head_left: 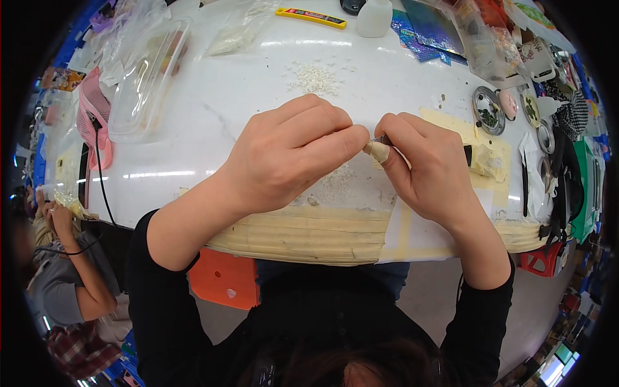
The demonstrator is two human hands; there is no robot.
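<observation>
Two bare hands are meeting at the fingertips above the middle of the white table [258,77]. We are seeing the right hand [432,168] pinching a small dark piece [383,139] between forefinger and thumb, the thumb's tip wearing a pale wrap [377,152]. The left hand [290,145] is holding its fingers curled, thumb and forefinger ends touching or nearly touching the wrapped thumb; whether it is gripping anything too, we cannot tell.

Risks, as we are judging them: so little of the piece is showing outside the fingers that a slack or uneven pinch could lose it. Falling, it could be landing among the loose white bits [316,77] on the far side or the fine scatter [335,184] on the near side, leaving us hunting. The wrap is sitting right at the contact; should it be rolling or loosening, the hold could be going with it. If the piece is carrying a sharp edge, which we are not making out, a hard push could be nicking the bare left fingertips.

Bearing: the piece is lying between the hands, just to the far side of the wrap. Its long axis, as we are reading it, is running roughly left to right, the exposed end pointing left. Fingers are covering the rest, so we are holding that loosely.
</observation>
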